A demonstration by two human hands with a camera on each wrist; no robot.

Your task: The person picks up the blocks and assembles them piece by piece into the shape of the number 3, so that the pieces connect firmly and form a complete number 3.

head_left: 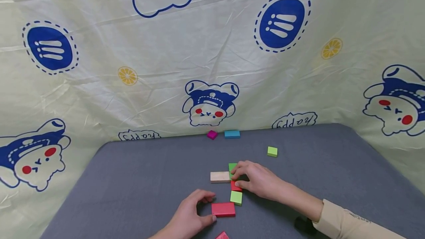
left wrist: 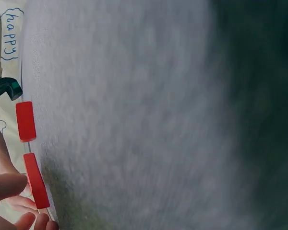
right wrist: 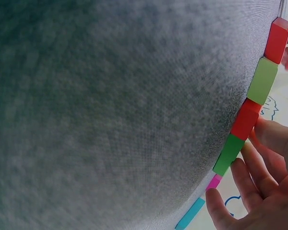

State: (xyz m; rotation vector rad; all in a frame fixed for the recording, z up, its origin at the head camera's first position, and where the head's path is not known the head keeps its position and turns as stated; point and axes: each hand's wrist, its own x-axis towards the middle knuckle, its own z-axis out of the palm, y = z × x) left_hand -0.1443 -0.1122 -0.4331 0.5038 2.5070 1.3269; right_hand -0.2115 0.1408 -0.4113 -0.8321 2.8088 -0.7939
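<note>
A red rectangular block (head_left: 223, 210) lies nearest my left hand (head_left: 190, 213). The thumb is right at its left end, and the curved fingers arch above its far left corner, spread apart from the thumb. My right hand (head_left: 260, 180) reaches in from the right, its thumb at a smaller red block (right wrist: 246, 120) and its fingertips along a green block (right wrist: 229, 154). These fingers look loosely bent and partly cover both blocks in the head view. A light green block (head_left: 236, 197) stands between the two red ones. A pale wooden block (head_left: 220, 177) lies left of the green one.
Toward the back edge of the grey tabletop (head_left: 149, 180) lie a magenta block (head_left: 212, 134) and a blue block (head_left: 232, 134). Another light green block (head_left: 272, 151) sits at back right. One more red block (head_left: 222, 235) shows at the front edge. A printed curtain (head_left: 212, 58) hangs behind.
</note>
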